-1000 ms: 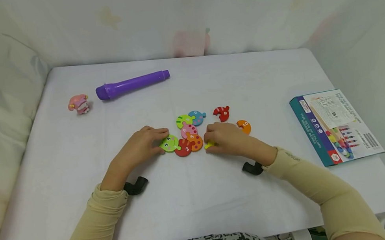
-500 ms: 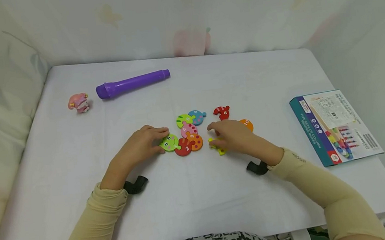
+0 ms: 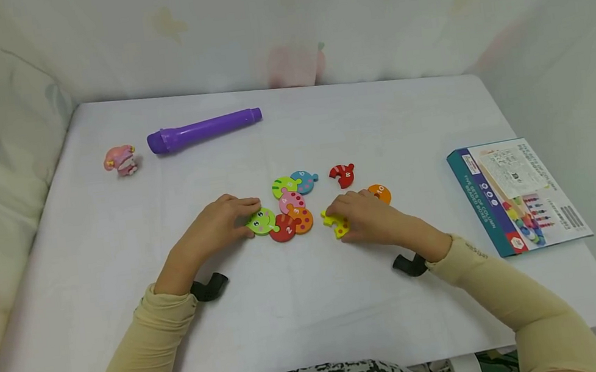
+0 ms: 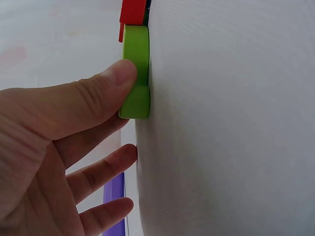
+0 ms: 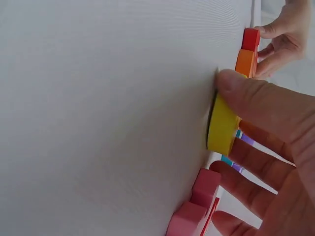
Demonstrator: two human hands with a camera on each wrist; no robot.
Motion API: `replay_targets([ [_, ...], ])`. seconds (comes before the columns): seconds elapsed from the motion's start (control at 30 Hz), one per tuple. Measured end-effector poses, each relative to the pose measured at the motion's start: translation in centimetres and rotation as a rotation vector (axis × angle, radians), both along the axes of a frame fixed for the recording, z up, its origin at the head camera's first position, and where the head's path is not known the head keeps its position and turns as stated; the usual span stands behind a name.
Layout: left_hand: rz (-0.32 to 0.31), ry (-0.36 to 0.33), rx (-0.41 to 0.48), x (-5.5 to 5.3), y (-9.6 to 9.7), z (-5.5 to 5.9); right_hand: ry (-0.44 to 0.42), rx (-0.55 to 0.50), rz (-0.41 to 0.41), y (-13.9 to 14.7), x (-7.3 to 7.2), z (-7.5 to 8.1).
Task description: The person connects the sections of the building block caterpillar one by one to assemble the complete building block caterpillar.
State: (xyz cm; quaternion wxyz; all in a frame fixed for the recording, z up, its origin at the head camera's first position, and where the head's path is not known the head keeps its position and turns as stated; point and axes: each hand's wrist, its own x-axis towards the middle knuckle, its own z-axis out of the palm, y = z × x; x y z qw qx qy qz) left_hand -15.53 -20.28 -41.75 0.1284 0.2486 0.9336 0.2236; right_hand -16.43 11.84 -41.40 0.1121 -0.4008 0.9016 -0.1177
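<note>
My left hand pinches the green caterpillar-head puzzle piece between thumb and forefinger, its other fingers spread. Joined to the head runs a curved chain: a red piece marked 2, an orange one marked 3, a pink one, a striped green one and a blue one. Right of the chain, apart from it, my right hand holds a yellow puzzle piece by its edge. The thumb lies on its near side, the other fingers beyond it.
Behind the right hand lie a red striped piece and an orange piece. A pink-sided piece shows below the right fingers. Farther off are a purple toy microphone, a pink figurine and a flat box.
The yellow piece and my right hand have moved right, away from the chain, and the fingers have shifted round to its right side. The left hand stays at the green head.
</note>
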Motion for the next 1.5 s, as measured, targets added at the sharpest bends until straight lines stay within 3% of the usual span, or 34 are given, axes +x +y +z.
replay_targets([
  [0.2,-0.004,0.008,0.008,-0.1,0.1,-0.1,0.005,-0.093,-0.117,0.1,-1.2,0.2],
  [0.53,-0.001,0.002,0.005,0.0,0.0,0.0,0.029,-0.081,-0.298,-1.0,-5.4,1.0],
  [0.8,0.004,0.005,0.040,0.0,0.1,0.1,0.072,-0.051,-0.274,-2.6,-7.3,0.9],
  [1.07,0.010,-0.002,0.020,0.2,0.1,0.1,0.032,-0.043,-0.263,-3.0,-7.2,0.7],
  [1.5,0.007,0.008,0.018,0.2,0.0,0.1,0.063,0.032,-0.234,-3.7,-7.3,0.7],
])
